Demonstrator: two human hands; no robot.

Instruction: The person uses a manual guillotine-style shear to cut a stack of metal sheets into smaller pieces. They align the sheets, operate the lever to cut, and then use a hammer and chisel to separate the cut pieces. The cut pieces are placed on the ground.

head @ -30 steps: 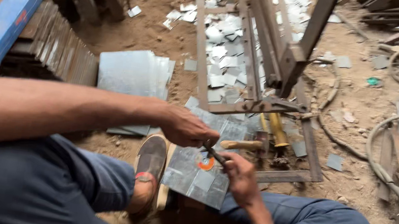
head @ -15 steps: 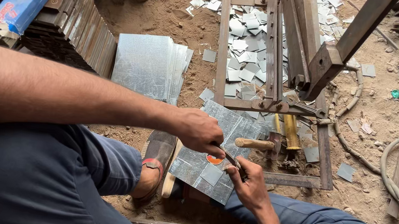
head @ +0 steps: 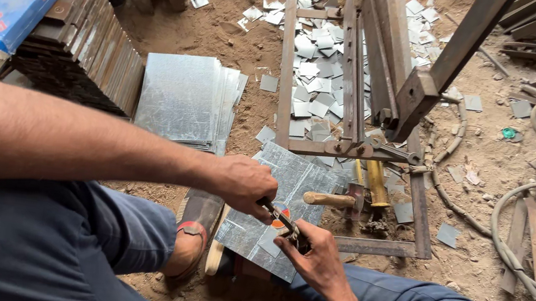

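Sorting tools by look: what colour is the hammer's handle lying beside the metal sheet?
Light brown wood, on the hammer; the head view shows it.

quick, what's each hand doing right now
Left hand: closed on the handle end of a small tool.
Right hand: closed on the tool's other end, over the metal sheet.

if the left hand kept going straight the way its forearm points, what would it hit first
The left hand points rightward across the picture, so it would likely meet the hammer with the wooden handle first, lying just beyond on the metal sheet. Depth is unclear; it might pass above.
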